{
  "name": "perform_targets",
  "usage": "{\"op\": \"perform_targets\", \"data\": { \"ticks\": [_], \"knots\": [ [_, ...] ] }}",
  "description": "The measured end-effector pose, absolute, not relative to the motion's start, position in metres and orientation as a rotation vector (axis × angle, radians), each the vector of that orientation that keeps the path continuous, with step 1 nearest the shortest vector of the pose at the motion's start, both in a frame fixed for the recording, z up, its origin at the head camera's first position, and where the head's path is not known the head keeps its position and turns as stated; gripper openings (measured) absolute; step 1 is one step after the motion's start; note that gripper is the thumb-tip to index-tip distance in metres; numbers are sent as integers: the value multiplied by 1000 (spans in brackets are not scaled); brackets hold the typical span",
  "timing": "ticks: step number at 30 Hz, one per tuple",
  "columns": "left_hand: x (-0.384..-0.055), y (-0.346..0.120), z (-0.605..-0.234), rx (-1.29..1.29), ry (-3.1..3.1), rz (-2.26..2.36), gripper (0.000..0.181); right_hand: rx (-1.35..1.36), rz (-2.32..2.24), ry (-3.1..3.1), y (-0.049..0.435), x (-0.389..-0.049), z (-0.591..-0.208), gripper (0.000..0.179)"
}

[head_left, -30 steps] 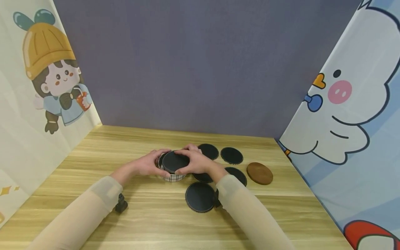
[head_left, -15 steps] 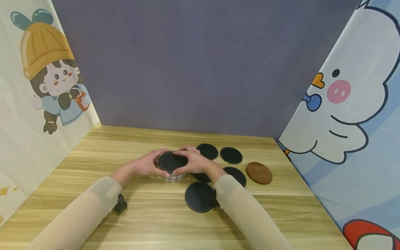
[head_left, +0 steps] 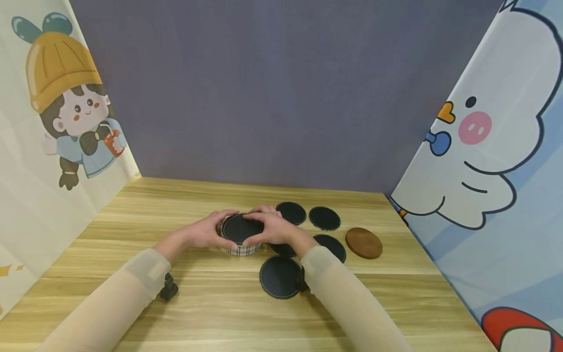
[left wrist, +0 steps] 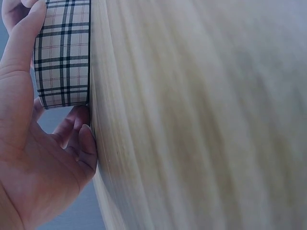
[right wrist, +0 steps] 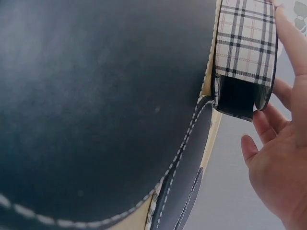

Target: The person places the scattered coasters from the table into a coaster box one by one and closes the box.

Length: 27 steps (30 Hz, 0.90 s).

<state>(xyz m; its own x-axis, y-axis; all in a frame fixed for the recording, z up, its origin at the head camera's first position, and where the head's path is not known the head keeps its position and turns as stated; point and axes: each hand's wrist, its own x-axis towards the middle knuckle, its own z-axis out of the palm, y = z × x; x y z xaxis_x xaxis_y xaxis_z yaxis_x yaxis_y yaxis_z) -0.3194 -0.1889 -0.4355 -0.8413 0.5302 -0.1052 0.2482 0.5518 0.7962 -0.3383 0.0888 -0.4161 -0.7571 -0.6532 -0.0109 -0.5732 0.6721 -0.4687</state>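
In the head view, a round black coaster (head_left: 241, 229) lies over the top of a round plaid coaster holder (head_left: 244, 251) on the wooden table. My left hand (head_left: 204, 231) curls round the holder's left side, its thumb along the upper edge. From the right, my right hand (head_left: 273, 228) spans the coaster's rim between thumb and fingers. The right wrist view shows a dark cutout in the wall of the plaid holder (right wrist: 245, 40), with the right fingers (right wrist: 265, 125) at the upper rim. Plaid wall and table surface fill the left wrist view beside the left thumb (left wrist: 34, 17).
Several black stitched coasters lie right of the holder, including a front one (head_left: 280, 277) and a back one (head_left: 324, 218). A brown wooden disc (head_left: 363, 243) rests farther right. A grey panel (head_left: 264, 93) stands behind the table, with printed cloths at both sides.
The black coaster has shifted slightly left and down, from a tilted offset to lying in line with the holder's top. Both hands have stayed around it, nearly still over the last half second.
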Motion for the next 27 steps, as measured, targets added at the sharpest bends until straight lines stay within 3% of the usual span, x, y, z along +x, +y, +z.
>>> {"op": "perform_targets", "data": {
  "ticks": [16, 27],
  "knots": [
    [-319, -188, -435, 646, 2472, 1171, 114, -1037, -689, 2695, 95, -338, -415, 68],
    [-320, -188, -439, 635, 2491, 1181, 114, -1014, -735, 2688, 105, -333, -410, 66]
  ]
}}
